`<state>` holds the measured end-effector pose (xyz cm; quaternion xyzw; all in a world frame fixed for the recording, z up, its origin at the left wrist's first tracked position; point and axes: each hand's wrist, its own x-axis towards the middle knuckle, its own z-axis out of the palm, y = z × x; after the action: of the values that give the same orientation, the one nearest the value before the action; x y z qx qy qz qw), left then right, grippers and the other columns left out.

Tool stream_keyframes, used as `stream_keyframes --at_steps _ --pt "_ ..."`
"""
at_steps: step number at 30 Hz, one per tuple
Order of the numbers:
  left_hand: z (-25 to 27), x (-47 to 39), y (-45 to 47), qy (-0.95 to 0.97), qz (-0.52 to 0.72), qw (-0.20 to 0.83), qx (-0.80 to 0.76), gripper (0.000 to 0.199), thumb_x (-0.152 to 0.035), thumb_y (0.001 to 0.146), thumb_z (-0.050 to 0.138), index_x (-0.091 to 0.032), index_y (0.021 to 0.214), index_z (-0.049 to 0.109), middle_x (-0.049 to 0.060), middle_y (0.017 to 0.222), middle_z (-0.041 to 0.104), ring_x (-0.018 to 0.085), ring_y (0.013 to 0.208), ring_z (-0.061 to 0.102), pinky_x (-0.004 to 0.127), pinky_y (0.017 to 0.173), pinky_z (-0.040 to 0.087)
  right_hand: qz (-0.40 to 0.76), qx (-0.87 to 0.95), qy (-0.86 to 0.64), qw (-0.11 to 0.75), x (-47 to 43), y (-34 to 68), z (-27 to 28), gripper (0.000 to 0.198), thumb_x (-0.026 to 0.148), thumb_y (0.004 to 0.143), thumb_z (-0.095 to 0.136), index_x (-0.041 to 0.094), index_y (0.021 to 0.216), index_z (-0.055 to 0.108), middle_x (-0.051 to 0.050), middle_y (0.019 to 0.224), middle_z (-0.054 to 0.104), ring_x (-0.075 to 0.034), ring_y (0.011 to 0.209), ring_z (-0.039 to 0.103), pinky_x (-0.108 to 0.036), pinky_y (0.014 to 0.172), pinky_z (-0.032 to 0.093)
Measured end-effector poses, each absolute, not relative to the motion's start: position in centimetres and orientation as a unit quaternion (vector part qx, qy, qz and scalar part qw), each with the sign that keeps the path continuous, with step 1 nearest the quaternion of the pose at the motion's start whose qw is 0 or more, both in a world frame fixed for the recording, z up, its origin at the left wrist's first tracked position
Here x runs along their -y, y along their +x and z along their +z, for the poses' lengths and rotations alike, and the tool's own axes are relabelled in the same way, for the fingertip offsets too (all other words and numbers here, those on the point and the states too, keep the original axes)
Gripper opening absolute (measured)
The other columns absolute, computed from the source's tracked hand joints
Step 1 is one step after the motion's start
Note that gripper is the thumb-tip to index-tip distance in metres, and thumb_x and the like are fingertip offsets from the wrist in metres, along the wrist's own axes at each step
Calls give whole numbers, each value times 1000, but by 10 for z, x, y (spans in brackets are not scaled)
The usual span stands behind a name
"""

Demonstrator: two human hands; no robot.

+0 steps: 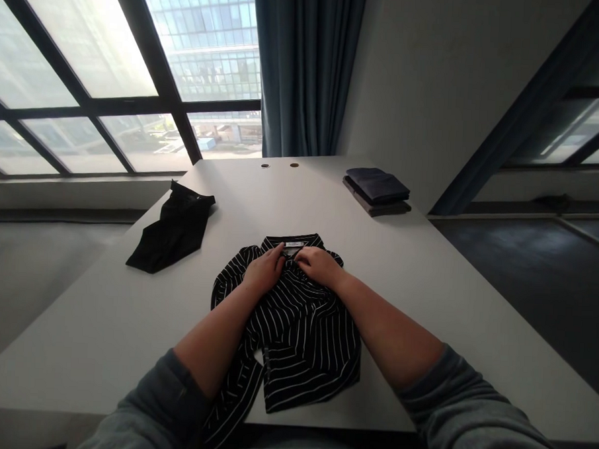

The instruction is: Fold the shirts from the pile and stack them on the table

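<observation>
A black shirt with white stripes point(299, 330) lies on the white table, its collar toward the far side and a pale label showing inside the neck. My left hand point(265, 269) is closed on the left side of the collar opening, thumb and fingers together on the cloth. On the right side of the same opening, my right hand point(320, 265) pinches the fabric with curled fingers. Creases run across the shirt's front below both hands. One sleeve trails down at the left, past the table's near edge.
The white table point(415, 302) extends away toward a dark blue curtain point(309, 73) and windows. A crumpled black garment point(175, 229) lies at the left. At the far right sits a stack of folded dark clothes point(378, 190). Two round cable holes mark the back.
</observation>
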<state>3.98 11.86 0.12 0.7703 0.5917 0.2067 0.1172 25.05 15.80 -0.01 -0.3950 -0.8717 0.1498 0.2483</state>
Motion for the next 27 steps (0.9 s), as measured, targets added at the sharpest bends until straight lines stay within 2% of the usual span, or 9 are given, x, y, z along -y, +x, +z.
stream_keyframes --at_steps 3,7,10,13,15,18,21,23,27 --pt "0 -119 31 767 196 140 -594 53 -40 105 50 -30 157 50 9 151 62 29 129 65 45 107 52 169 877 -339 294 -152 252 11 16 9 91 64 20 94 75 -6 96 75 -21 95 68 -37 93 53" --pt "4 -116 27 790 199 162 -557 41 -40 100 59 -26 138 67 8 136 71 29 124 67 42 107 52 191 887 -291 302 -149 260 22 14 11 91 65 21 91 74 -4 92 74 -21 93 67 -36 89 53" --pt "4 -115 26 780 235 170 -554 34 -36 99 61 -26 129 71 8 129 74 27 118 69 41 105 53 190 883 -304 302 -149 268 27 12 14 91 65 22 88 73 -4 90 73 -21 89 66 -36 87 53" --pt "6 -112 26 774 290 193 -529 32 -34 100 58 -26 128 71 6 124 73 24 112 70 39 105 53 148 856 -351 350 -147 270 33 12 18 95 61 22 88 70 -5 90 71 -23 90 65 -40 90 53" --pt "8 -110 26 779 310 204 -506 31 -34 101 56 -26 127 71 6 120 73 23 111 70 38 105 53 100 827 -382 400 -142 268 37 12 20 97 59 22 90 69 -9 97 70 -27 97 63 -46 95 52" --pt "12 -106 28 780 326 200 -496 30 -34 103 54 -26 126 70 6 119 72 23 112 69 38 105 53 68 814 -377 436 -134 262 42 12 18 97 56 24 97 67 -12 119 68 -31 117 60 -51 106 48" --pt "13 -104 30 770 353 195 -493 29 -32 104 51 -25 125 69 6 122 72 22 115 68 37 107 51 100 844 -332 409 -130 256 41 24 17 93 59 25 115 65 -11 131 67 -30 126 58 -51 112 45" --pt "13 -104 31 766 363 189 -495 28 -31 104 50 -24 124 69 6 122 72 22 116 67 37 107 51 117 860 -322 379 -131 254 37 30 19 91 64 25 121 65 -10 124 72 -30 119 62 -51 110 46" --pt "19 -99 33 773 315 171 -524 29 -31 105 47 -27 126 68 5 124 71 23 114 68 37 102 54 114 873 -344 325 -136 251 25 11 22 92 66 24 100 73 -7 100 77 -27 99 68 -47 99 50"
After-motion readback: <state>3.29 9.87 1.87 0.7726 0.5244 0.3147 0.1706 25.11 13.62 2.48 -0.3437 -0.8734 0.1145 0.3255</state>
